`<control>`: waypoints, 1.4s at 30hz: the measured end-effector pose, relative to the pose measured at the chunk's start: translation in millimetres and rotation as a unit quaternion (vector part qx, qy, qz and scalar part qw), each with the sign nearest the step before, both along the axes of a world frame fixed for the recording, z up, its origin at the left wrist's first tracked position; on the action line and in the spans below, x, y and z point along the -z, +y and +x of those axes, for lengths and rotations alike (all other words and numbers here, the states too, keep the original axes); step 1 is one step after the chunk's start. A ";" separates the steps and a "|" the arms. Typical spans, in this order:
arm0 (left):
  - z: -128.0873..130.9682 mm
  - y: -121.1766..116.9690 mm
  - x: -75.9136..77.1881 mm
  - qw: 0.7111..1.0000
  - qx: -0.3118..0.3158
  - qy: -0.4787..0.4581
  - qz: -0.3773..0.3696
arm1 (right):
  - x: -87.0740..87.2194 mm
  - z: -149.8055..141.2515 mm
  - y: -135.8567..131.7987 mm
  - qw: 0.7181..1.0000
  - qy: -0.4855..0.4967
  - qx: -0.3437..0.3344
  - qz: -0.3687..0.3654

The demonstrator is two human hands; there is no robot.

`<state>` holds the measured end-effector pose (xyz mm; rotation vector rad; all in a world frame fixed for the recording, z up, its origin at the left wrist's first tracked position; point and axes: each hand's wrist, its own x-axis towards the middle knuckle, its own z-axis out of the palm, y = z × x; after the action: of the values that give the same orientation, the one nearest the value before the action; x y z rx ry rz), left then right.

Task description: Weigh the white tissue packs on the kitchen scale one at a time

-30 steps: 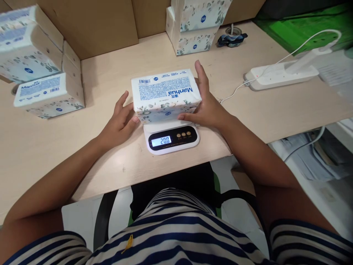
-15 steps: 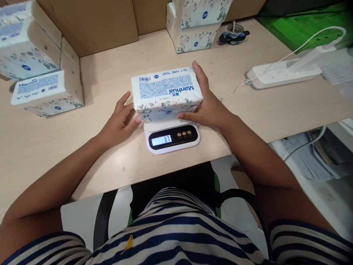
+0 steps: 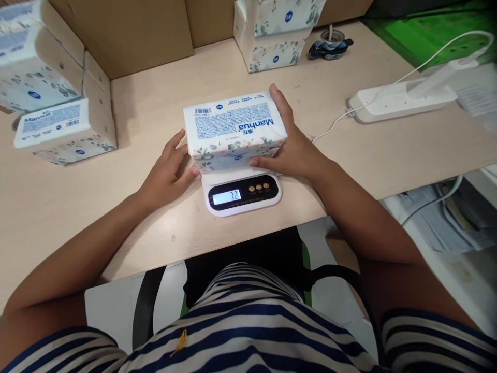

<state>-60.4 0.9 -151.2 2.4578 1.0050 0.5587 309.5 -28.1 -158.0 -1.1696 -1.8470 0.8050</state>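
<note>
Two hands at tissue pack [image 3: 235, 127]; pack over digital scale [image 3: 248, 208] on bench [image 3: 155, 98], display lit, reading 7.2; holding pack's right end in right hand [image 3: 293, 140], grip spread wide, thumb on front; left hand [image 3: 165, 173] at left end, grip open, contact unclear; power strip [image 3: 411, 106] off right.

A workroom or small office, it seems; which of the two cannot be told. A pale wood surface [image 3: 149, 116] serves as a desk, with a digital scale [image 3: 244, 194], stacked tissue packs [image 3: 50, 75], a power strip [image 3: 404, 102] and cardboard [image 3: 128, 33] behind. A black-armed chair [image 3: 147, 305] stands at its edge.
</note>
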 end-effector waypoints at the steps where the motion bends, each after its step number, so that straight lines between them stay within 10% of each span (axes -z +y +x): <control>1: 0.3 0.3 0.1 1.000 -0.004 -0.001 -0.006 | -0.3 0.0 -0.1 1.000 -0.001 -0.001 0.001; 42: 0.6 4.7 8.7 0.991 0.016 -0.126 -0.041 | 9.3 6.7 -5.2 0.994 0.056 -0.060 -0.076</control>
<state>-59.8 5.6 -159.9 2.2587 0.8671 0.7794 316.2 -33.3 -167.3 -1.0900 -1.8022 1.0738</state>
